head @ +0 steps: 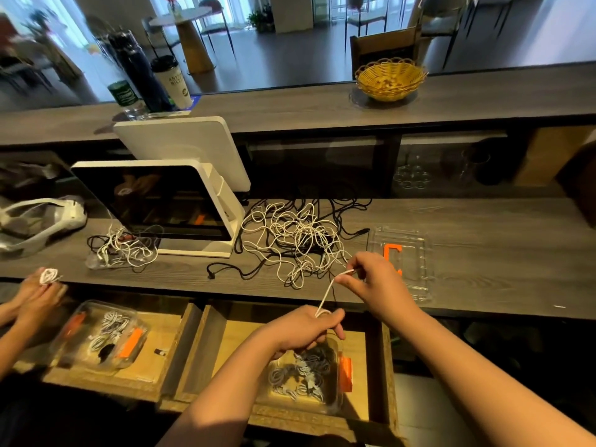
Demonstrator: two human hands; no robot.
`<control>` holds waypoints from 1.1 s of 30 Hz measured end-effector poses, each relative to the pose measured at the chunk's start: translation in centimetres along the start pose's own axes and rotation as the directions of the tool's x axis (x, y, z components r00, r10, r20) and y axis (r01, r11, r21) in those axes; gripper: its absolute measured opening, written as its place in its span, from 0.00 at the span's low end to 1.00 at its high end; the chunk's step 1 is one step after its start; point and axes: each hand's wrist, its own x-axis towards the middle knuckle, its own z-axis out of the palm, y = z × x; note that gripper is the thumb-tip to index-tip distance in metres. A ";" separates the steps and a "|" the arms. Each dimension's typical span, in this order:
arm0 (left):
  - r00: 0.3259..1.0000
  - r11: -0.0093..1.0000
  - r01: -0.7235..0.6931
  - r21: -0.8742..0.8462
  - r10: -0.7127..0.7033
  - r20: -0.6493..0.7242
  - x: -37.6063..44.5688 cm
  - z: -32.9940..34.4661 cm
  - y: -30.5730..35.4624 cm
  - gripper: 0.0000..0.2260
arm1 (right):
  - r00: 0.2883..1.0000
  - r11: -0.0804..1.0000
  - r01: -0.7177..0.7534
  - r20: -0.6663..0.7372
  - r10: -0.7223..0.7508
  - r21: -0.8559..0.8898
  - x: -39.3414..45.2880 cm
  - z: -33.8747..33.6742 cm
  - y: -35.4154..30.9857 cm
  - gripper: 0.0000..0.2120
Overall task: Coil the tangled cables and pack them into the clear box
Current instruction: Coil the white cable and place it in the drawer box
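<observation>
A tangle of white and black cables (295, 240) lies on the grey counter (483, 227). One white cable (327, 293) runs taut from the tangle to my hands. My right hand (374, 282) pinches it near the counter's front edge. My left hand (306, 330) is curled with the cable looped over its fingers, above a clear box (337, 395) in an open drawer. That box holds several coiled cables (303, 372). Its clear lid (416, 266) with an orange clip lies on the counter behind my right hand.
Another person's hands (38, 291) at the left hold a small white coil above a second clear box (96, 337) with coils. A white screen terminal (167, 204), a smaller cable heap (124, 250), a plastic bag (35, 224) and a yellow basket (390, 79) stand further back.
</observation>
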 end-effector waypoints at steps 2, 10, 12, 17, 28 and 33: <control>1.000 1.000 0.013 0.021 -0.014 0.021 0.1 0.0 -0.7 0.25 | 1.000 1.000 -0.004 0.005 0.004 -0.024 0.3 -0.1 0.5 0.07; 1.000 0.998 -0.005 -0.060 0.005 0.002 0.3 0.1 -3.1 0.22 | 0.982 0.981 -0.182 0.035 0.185 -0.059 1.1 -0.4 3.6 0.10; 0.997 0.991 -0.049 -0.123 0.042 -0.058 0.3 0.2 -3.2 0.21 | 0.972 0.973 -0.219 0.076 0.224 -0.073 0.8 -0.1 4.2 0.11; 0.975 0.881 -0.174 -0.440 0.091 -0.203 0.5 0.1 -2.3 0.20 | 0.950 0.957 -0.276 0.128 0.286 -0.093 -0.1 0.9 4.7 0.14; 0.892 0.484 -0.430 -0.762 0.097 -0.442 1.0 -2.8 -1.9 0.23 | 0.920 0.967 -0.239 0.300 0.254 -0.087 -1.3 5.9 3.4 0.11; 0.882 0.331 -0.462 -0.823 0.076 -0.465 2.1 -5.1 -1.8 0.23 | 0.926 0.978 -0.192 0.313 0.209 -0.084 -1.3 7.9 1.7 0.10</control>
